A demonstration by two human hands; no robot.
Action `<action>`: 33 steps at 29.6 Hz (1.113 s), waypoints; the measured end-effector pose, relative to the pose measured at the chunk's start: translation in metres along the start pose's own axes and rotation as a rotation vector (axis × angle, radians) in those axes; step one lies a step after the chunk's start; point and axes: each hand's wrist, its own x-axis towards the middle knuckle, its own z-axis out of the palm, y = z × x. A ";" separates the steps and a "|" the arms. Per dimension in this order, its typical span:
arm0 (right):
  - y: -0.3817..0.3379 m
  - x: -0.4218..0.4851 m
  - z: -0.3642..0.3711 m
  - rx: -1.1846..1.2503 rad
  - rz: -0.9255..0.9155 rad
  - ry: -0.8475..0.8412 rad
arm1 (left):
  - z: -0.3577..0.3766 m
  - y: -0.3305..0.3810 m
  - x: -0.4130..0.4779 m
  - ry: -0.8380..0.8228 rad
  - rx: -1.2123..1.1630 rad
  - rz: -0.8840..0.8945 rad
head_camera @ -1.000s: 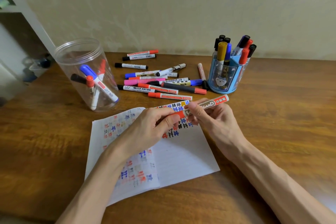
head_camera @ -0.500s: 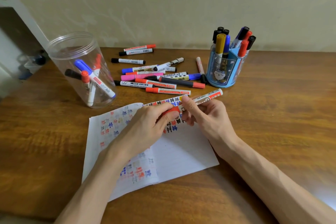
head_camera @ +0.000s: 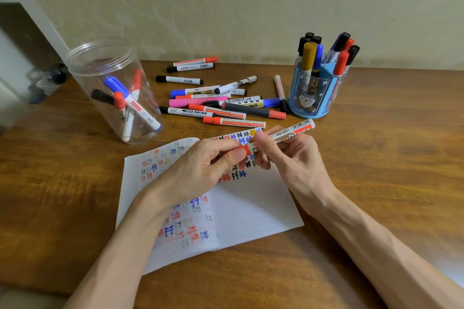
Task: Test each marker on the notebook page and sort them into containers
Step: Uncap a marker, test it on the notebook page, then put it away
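The fingers (head_camera: pixel 233 157) of the left hand (head_camera: pixel 198 173) curl round the red cap (head_camera: pixel 243 150) of a marker (head_camera: pixel 288 133), thumb and forefinger pinching it. The fingers (head_camera: pixel 263 144) of the right hand (head_camera: pixel 296 160) close on the white barrel just beside the cap, thumb pressed on top. Cap and barrel meet between the two thumbs. The marker is held over the far edge of the notebook page (head_camera: pixel 253 208), slanting from the cap at eight o'clock to its barcoded tail at two o'clock. The bare forearms come in from seven and five o'clock.

The page lies open on the wooden worktop (head_camera: pixel 389 163) under the hands, with rows of small red, blue, black and yellowish test marks across it. Its near right part is blank.

At twelve o'clock from the hands, loose markers (head_camera: pixel 221 105) lie scattered flat on the worktop. Among them are red, black and blue caps and one pink barrel, and several touch or cross one another.

At ten o'clock stands a clear jar (head_camera: pixel 100 63), open at the top. It holds a few markers leaning inside: one blue-capped, some red-capped and one black-capped.

At one o'clock a blue holder (head_camera: pixel 310 105) with a cartoon figure on its front stands just beside the loose markers. It is packed with upright markers showing black, gold, blue and red caps.

A pale wall (head_camera: pixel 251 7) runs behind the worktop.
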 end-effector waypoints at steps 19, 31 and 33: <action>0.003 0.005 0.012 0.134 0.088 0.119 | 0.018 -0.001 0.004 0.345 0.055 0.024; 0.004 0.009 -0.026 0.143 0.086 0.261 | -0.002 -0.011 -0.005 0.411 0.020 -0.105; 0.003 0.011 -0.039 0.118 0.098 0.335 | -0.015 -0.018 -0.007 0.470 -0.039 -0.112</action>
